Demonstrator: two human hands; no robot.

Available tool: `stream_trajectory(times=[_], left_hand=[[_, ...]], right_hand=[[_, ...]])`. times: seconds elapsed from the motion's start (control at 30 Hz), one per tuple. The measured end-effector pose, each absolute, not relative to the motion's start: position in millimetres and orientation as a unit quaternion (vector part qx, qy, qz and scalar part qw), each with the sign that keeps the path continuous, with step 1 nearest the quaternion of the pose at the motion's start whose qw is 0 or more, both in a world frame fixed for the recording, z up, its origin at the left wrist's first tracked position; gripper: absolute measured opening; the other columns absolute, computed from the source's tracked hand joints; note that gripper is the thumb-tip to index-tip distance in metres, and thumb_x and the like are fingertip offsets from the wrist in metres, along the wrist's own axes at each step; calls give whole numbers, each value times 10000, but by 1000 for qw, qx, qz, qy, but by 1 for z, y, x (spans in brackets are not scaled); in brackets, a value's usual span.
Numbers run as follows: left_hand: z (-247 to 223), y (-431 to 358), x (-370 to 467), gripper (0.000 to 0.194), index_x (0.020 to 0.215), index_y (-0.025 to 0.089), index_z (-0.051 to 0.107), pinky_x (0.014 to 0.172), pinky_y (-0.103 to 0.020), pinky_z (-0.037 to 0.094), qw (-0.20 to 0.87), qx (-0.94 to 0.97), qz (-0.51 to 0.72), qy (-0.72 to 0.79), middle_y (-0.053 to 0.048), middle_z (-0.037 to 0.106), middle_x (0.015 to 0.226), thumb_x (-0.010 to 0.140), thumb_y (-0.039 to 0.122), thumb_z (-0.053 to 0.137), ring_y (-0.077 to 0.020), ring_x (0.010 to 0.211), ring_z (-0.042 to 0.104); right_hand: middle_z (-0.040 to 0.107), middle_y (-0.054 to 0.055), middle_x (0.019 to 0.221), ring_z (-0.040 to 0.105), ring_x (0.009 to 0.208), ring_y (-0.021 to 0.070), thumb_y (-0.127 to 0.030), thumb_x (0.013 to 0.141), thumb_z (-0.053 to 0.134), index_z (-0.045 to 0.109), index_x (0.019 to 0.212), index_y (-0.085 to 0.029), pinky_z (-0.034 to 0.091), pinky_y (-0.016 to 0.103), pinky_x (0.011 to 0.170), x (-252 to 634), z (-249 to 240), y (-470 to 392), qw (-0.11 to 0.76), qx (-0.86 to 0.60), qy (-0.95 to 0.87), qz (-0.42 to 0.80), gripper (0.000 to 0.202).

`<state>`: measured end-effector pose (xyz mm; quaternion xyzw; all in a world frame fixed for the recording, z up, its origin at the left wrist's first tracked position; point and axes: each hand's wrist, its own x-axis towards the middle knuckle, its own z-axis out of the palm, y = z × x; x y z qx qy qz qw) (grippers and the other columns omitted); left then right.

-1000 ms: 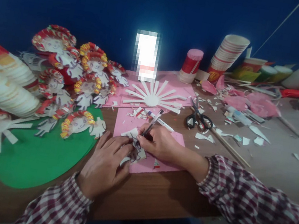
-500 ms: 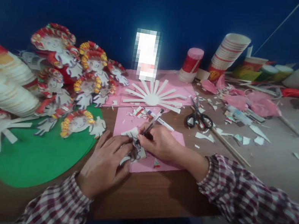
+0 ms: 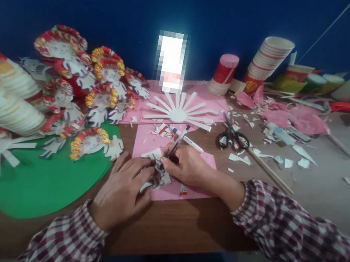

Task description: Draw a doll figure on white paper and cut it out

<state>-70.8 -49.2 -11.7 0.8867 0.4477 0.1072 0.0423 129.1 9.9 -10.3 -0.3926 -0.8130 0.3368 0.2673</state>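
Note:
My right hand is closed round a dark pen, its tip down at a small white paper piece with dark drawn lines. My left hand lies over the left part of that piece, fingers spread, pressing on it. Under the piece is a pink sheet near the table's front edge. A white marker lies just behind the pen, beside small paper scraps. Farther back sits a white paper piece cut into rays.
Black-handled scissors and a wooden stick lie to the right. Paper-doll figures and a green sheet are at left, by stacked cups. More stacked cups and a red cup stand behind.
The pen's upper end has tipped slightly to the left in my right hand. My left hand has stayed in place on the paper.

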Motion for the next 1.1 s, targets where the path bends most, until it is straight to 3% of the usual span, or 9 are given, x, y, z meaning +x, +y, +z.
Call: stream_trajectory(times=[0.4, 1.1], left_hand=[[-11, -50, -70, 324, 1121, 157, 566, 1088, -566, 211, 43, 885, 108, 450, -119, 571, 1200, 834, 275, 474, -272, 1142, 495], [-12, -49, -70, 321, 1117, 161, 567, 1086, -567, 214, 44, 885, 103, 451, -122, 575, 1205, 835, 283, 471, -276, 1139, 499]], right_hand=[[560, -12, 646, 442, 572, 91, -167, 810, 525, 592, 780, -133, 308, 222, 565, 129, -4, 10, 250, -392, -810, 357, 81], [543, -23, 624, 429, 559, 93, -172, 794, 516, 579, 742, -145, 299, 219, 548, 129, -4, 10, 246, -385, -817, 352, 86]])
